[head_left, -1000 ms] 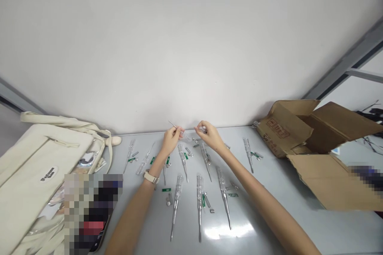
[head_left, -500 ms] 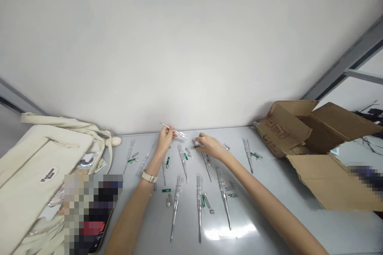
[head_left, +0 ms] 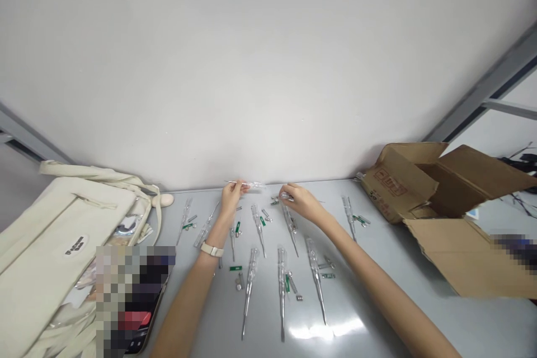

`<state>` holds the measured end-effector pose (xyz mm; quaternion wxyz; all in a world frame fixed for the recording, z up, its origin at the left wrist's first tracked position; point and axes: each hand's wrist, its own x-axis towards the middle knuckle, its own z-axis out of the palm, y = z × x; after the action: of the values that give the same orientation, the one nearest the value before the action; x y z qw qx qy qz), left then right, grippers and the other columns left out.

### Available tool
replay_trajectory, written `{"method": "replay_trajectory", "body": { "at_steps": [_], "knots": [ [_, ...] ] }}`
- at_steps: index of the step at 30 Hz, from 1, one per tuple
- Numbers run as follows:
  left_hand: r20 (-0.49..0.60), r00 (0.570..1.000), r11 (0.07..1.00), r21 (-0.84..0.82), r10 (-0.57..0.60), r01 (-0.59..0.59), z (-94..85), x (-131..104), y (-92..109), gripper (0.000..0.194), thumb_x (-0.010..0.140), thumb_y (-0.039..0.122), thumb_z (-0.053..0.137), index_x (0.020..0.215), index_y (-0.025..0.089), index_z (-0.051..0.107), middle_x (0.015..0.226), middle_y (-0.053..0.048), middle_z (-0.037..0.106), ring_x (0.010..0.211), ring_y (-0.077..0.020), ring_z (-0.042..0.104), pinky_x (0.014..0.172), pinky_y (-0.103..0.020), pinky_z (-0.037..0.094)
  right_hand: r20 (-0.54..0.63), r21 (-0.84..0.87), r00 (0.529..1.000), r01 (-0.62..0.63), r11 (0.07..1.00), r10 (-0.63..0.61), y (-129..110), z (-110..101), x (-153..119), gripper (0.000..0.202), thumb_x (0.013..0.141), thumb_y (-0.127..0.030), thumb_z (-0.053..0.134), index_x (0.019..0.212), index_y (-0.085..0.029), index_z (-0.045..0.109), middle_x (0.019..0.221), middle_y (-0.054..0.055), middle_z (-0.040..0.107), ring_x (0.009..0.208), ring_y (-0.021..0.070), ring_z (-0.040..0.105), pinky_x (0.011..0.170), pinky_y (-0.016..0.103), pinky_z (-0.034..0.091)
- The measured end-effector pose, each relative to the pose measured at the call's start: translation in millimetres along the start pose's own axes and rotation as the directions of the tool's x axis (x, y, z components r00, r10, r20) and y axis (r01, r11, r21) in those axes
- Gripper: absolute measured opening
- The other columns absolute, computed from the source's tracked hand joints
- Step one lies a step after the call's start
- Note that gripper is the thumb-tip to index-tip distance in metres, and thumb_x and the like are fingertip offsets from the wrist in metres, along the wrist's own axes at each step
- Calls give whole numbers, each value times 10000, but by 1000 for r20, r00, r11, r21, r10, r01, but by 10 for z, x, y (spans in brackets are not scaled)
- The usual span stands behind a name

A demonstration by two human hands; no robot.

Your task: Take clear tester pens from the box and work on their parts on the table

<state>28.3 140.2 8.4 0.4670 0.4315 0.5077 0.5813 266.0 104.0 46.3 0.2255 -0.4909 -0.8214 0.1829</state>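
My left hand (head_left: 233,197) is closed on a clear-handled screwdriver (head_left: 255,185), its thin shaft pointing left and its handle right. To the right, my right hand (head_left: 298,200) is closed at the clear handle of another screwdriver, whose thin shaft shows beyond the fingers. Small metal parts (head_left: 274,200) lie just left of those fingertips. Several more clear screwdrivers lie on the grey table, among them one in front (head_left: 282,285). Beside them are green strips (head_left: 235,268), springs (head_left: 293,283) and small metal pieces.
A cream bag (head_left: 54,235) and a partly pixelated dark object (head_left: 145,296) occupy the left side. An open cardboard box (head_left: 388,182) stands at the right, its flaps spread. Behind the table (head_left: 348,302) rises a pale wall (head_left: 268,67).
My right hand has shifted slightly right, leaving small metal parts visible beside its fingertips. The screwdriver in my left hand now lies closer to level.
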Motion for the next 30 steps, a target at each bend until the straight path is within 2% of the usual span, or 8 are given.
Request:
{"method": "replay_trajectory", "body": {
  "at_steps": [3, 7, 10, 13, 17, 20, 25, 30],
  "knots": [
    [15, 1000, 1000, -8, -23, 23, 31, -17, -26, 307, 785, 448, 662, 773, 146, 607, 803, -76, 728, 807, -182, 728, 809, -342, 568, -44, 46, 999, -10, 999, 12, 52, -148, -131, 122, 858, -174, 495, 907, -203, 602, 884, 32, 605, 737, 153, 544, 687, 247, 389],
    [87, 994, 998, 9, -64, 64, 136, -18, -60, 291, 746, 403, 739, 770, 141, 614, 747, -79, 722, 800, -209, 734, 815, -375, 583, -75, 95, 997, -18, 995, 25, 143, -256, -301, 135, 828, -194, 488, 881, -200, 612, 865, 32, 635, 732, 156, 553, 686, 253, 396],
    [135, 988, 996, 60, -79, 71, 180, 15, -68, 304, 709, 384, 786, 792, 141, 624, 754, -90, 727, 804, -225, 735, 804, -387, 589, -107, 120, 993, -38, 992, 51, 197, -297, -404, 151, 833, -227, 476, 875, -199, 618, 855, 36, 654, 723, 162, 555, 679, 261, 397],
    [173, 982, 986, 157, -76, 48, 143, 69, -55, 348, 671, 413, 802, 814, 133, 654, 767, -92, 733, 785, -217, 730, 762, -358, 584, -131, 150, 986, -79, 985, 99, 217, -342, -491, 167, 844, -266, 478, 880, -200, 628, 835, 33, 664, 696, 164, 546, 658, 266, 393],
    [245, 968, 938, 343, -47, -41, 49, 152, -7, 339, 601, 405, 824, 762, 131, 705, 667, -65, 714, 672, -200, 694, 659, -311, 542, -155, 172, 977, -117, 978, 144, 220, -403, -566, 185, 859, -296, 477, 886, -205, 636, 836, 32, 676, 669, 160, 534, 631, 265, 387],
    [351, 936, 887, 433, -1, -162, 36, 204, 36, 275, 583, 360, 822, 729, 147, 728, 698, -62, 728, 703, -203, 679, 701, -311, 516, -180, 181, 972, -117, 977, 150, 226, -426, -582, 185, 861, -314, 483, 871, -207, 633, 805, 25, 670, 644, 155, 522, 618, 263, 383],
    [521, 853, 819, 471, 40, -327, 128, 254, 45, 218, 662, 350, 764, 765, 160, 737, 762, -54, 735, 748, -194, 659, 753, -314, 502, -191, 195, 970, -109, 975, 147, 238, -421, -587, 197, 862, -328, 484, 873, -206, 638, 779, 22, 668, 624, 153, 517, 601, 260, 377],
    [594, 801, 777, 470, 73, -420, 205, 304, -25, 186, 682, 316, 758, 765, 154, 721, 828, -56, 718, 762, -173, 636, 745, -292, 491, -198, 193, 966, -128, 973, 167, 254, -417, -618, 192, 866, -310, 486, 890, -198, 640, 816, 27, 677, 637, 151, 524, 619, 265, 386]
  ]
}}
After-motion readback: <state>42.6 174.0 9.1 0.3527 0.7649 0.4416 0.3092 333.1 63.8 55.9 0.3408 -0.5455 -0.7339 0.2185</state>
